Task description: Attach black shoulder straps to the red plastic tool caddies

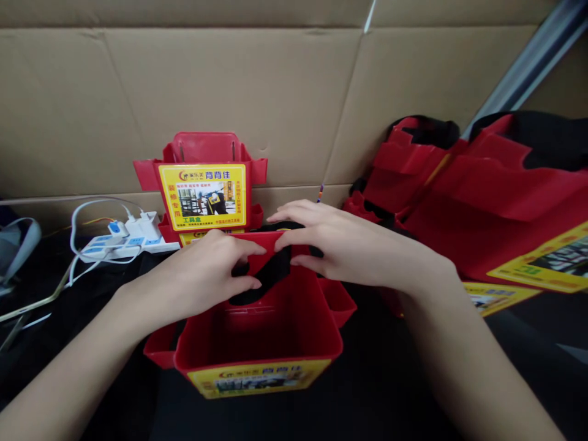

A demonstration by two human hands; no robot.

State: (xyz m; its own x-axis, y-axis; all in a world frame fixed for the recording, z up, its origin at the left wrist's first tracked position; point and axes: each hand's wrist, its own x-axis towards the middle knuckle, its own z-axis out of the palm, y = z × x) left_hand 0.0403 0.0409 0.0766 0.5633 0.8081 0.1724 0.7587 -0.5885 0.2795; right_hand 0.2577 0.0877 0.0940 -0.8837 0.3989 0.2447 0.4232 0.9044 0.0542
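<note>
A red plastic tool box (275,327) with a yellow printed label stands open-topped in front of me, with a small pocket on each side. A black strap (274,274) lies along the inside of its back wall. My left hand (214,269) is curled at the wall's left part, thumb and forefinger around the strap. From the right, my right hand (321,239) reaches over the back rim, fingers bent and thumb inside, pinching the strap's upper end. The fingertips behind the rim are partly hidden.
Behind stands another red tool box (204,196) with a yellow label. More red boxes with black straps (482,196) are stacked at right. At left lies a white power strip (124,245) with plugs and cables. A cardboard wall (220,79) closes the back.
</note>
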